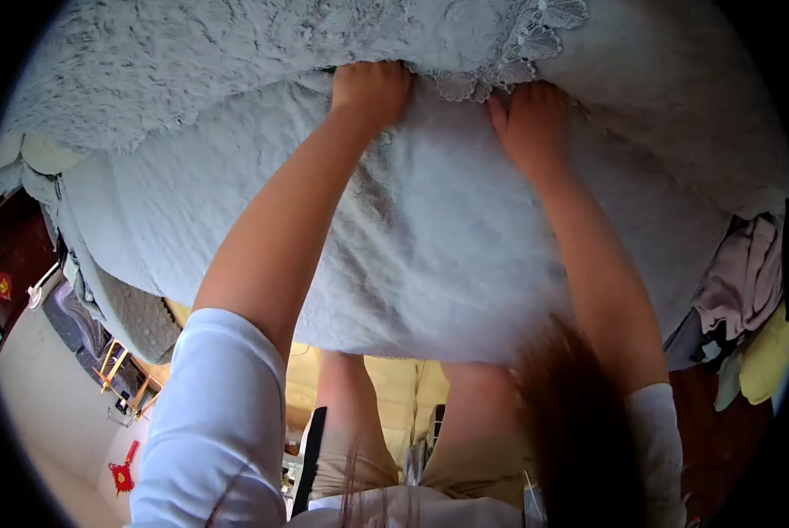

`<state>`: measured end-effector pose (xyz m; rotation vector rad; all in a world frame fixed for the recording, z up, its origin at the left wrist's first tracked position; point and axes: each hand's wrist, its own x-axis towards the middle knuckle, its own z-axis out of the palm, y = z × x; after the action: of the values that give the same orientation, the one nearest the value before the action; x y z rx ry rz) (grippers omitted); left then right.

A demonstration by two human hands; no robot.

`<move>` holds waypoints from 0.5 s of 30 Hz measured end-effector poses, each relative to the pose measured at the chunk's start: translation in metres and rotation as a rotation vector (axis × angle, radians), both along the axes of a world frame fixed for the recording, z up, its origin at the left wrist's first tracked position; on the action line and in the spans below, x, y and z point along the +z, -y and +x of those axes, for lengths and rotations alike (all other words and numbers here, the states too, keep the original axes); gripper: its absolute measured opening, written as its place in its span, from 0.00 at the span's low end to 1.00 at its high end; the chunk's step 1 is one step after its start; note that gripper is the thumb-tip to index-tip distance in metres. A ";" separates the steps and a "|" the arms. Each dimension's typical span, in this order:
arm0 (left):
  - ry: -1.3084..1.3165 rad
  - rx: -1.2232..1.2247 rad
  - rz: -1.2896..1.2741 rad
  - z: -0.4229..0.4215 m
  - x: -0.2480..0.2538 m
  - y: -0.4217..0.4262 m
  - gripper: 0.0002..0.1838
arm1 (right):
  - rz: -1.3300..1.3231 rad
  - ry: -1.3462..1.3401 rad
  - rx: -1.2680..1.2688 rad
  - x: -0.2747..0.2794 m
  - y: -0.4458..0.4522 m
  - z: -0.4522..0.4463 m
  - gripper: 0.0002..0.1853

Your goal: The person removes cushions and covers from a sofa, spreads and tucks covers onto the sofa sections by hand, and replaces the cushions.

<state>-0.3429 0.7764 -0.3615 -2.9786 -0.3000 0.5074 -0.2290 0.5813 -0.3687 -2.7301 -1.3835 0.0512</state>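
A fluffy pale grey blanket (pixel 236 53) with a scalloped lace trim (pixel 535 44) lies folded back across the upper part of the head view. At its edge is my left hand (pixel 372 90), closed, with fingertips curled out of sight at the fold. My right hand (pixel 535 123) grips the same blanket near the lace; its thumb shows on the left side and the hand is slightly blurred. Both arms reach forward over a smoother pale grey bed surface (pixel 438 220), which is wrinkled beneath them.
Clothes in pink (pixel 742 273) and yellow (pixel 764 356) hang at the right edge. On the left are a small wooden frame (pixel 117 374) and a red hanging ornament (pixel 122 475). My legs (pixel 350 396) stand against the near side of the bed, and dark hair (pixel 579 422) covers part of the view.
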 end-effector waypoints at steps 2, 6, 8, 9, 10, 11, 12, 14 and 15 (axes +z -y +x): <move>-0.080 0.046 -0.054 0.005 0.004 -0.001 0.11 | 0.015 -0.062 -0.012 0.000 0.004 0.003 0.22; 0.226 0.210 -0.171 0.022 -0.019 -0.013 0.19 | 0.066 -0.151 0.010 0.007 0.026 0.000 0.23; 0.292 0.246 -0.191 0.031 -0.027 -0.020 0.22 | 0.143 -0.134 0.044 0.014 0.039 -0.001 0.26; 0.320 0.261 -0.203 0.032 -0.030 -0.021 0.23 | 0.150 -0.178 0.034 0.024 0.043 -0.003 0.28; 0.260 0.194 -0.116 0.030 -0.030 -0.022 0.24 | 0.154 -0.225 0.022 0.032 0.048 -0.005 0.30; 0.204 0.129 -0.029 0.030 -0.031 -0.022 0.24 | 0.131 -0.226 0.008 0.033 0.053 -0.008 0.31; 0.152 0.060 0.058 0.031 -0.033 -0.023 0.25 | 0.107 -0.221 -0.007 0.031 0.057 -0.009 0.31; 0.141 0.028 0.089 0.032 -0.037 -0.020 0.24 | 0.094 -0.216 -0.024 0.031 0.067 -0.010 0.31; 0.161 0.032 0.077 0.035 -0.039 -0.018 0.24 | 0.112 -0.214 -0.024 0.030 0.066 -0.012 0.31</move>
<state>-0.3082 0.7943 -0.4001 -2.9485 -0.3727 0.2529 -0.2409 0.5153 -0.3387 -2.5620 -1.2561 0.2490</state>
